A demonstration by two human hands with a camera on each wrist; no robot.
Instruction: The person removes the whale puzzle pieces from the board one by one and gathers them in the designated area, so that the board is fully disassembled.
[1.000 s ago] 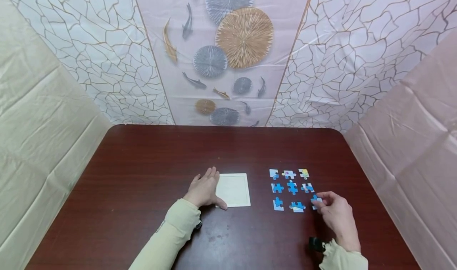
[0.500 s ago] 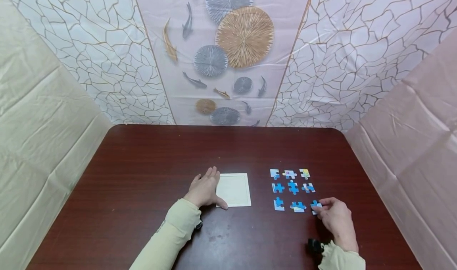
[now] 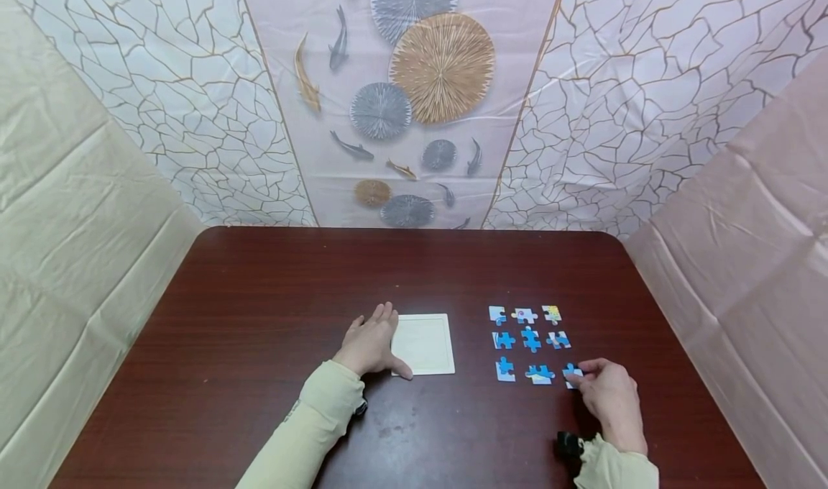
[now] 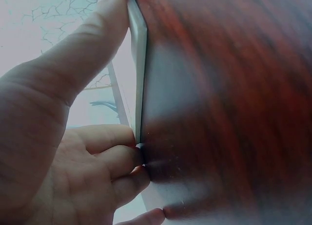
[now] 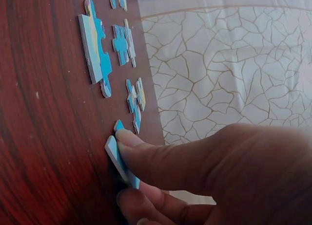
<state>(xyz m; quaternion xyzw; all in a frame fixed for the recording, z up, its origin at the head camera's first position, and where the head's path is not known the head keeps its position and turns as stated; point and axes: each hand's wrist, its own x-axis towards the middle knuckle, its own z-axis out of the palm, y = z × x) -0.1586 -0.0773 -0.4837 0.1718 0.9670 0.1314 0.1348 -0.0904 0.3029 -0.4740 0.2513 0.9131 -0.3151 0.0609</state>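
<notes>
Beside a square white puzzle tray (image 3: 423, 345) lies my left hand (image 3: 370, 342), fingers spread and fairly straight along the tray's left side, thumb over its near left corner. The left wrist view shows the thumb and fingertips touching the tray's edge (image 4: 140, 79). On the right, my right hand (image 3: 611, 397) pinches a blue and white jigsaw piece (image 3: 572, 380) by its right side, between thumb and fingers. In the right wrist view this piece (image 5: 116, 156) lies at the table surface, its far part covered by the thumb.
Several other jigsaw pieces (image 3: 530, 339) lie spaced apart in rows between the tray and the right hand. All of it rests on a dark red-brown table (image 3: 291, 280). Patterned cloth (image 3: 414, 172) hangs behind the table, with plain cloth at both sides.
My right hand has shifted the pinched piece slightly toward me, level with the near row, then stayed almost still. The left hand and the tray have not visibly moved.
</notes>
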